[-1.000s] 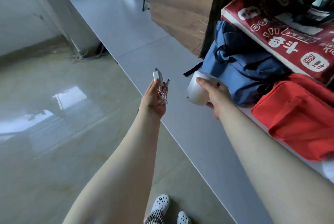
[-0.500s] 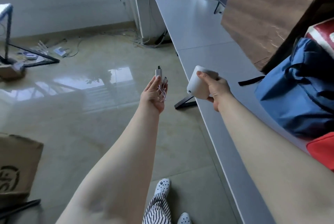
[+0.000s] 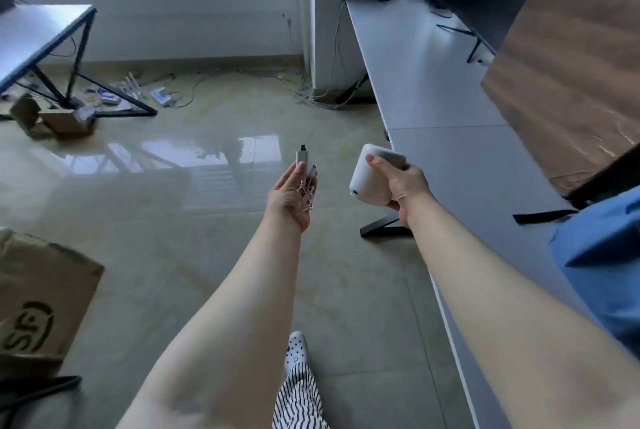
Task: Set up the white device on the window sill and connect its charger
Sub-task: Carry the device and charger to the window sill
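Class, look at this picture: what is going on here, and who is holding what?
A person stands on a tiled floor beside a long grey table, both arms stretched forward. The right hand grips a white device, held in the air just off the table's edge. The left hand, palm up, carries a small charger plug with its cable bunched in the palm. Nothing is connected or set down yet.

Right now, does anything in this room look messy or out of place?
Yes. Loose cables and small gadgets lie scattered on the floor by the far wall, and torn cardboard sits under the black-framed table. The white device and charger are simply held in hand.
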Available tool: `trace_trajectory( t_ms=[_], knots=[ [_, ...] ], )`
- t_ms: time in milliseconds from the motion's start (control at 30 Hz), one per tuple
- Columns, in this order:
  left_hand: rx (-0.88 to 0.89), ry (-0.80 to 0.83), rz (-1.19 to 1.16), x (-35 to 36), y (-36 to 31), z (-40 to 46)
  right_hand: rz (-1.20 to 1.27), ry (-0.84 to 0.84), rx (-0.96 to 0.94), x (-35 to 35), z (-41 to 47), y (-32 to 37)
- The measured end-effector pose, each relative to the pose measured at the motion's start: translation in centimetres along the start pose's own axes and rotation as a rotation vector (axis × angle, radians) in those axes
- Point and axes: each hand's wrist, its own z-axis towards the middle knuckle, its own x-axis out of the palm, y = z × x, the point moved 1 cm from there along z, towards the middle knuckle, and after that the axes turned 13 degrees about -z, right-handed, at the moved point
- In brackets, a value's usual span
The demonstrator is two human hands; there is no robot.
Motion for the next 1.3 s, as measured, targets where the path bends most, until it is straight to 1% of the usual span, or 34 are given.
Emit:
trace_trajectory(
  t_ms=[167,333,500,767,967,1300],
  knots=[
    [-0.001,-0.033,0.012,2.1,-2.9,5.9,-0.033,0.016,-0.003,4.0,5.1,3.1],
    [0.005,-0.052,0.039,5.0,-6.8,11.6,-0.023,0.012,0.0,8.5,10.4,7.3],
    [0.013,-0.066,0.051,7.4,-10.0,17.3,-0.012,0.03,0.006,12.4,14.9,9.7],
    [0.017,-0.086,0.048,9.6,-13.0,23.4,-0.033,0.026,0.042,16.7,20.4,12.5],
    [0.051,-0.114,0.064,11.3,-15.4,28.3,-0.028,0.069,0.045,20.3,25.3,14.9],
    [0.127,-0.169,0.047,17.1,-18.8,38.8,-0.064,0.156,0.042,25.6,36.6,21.4]
  ],
)
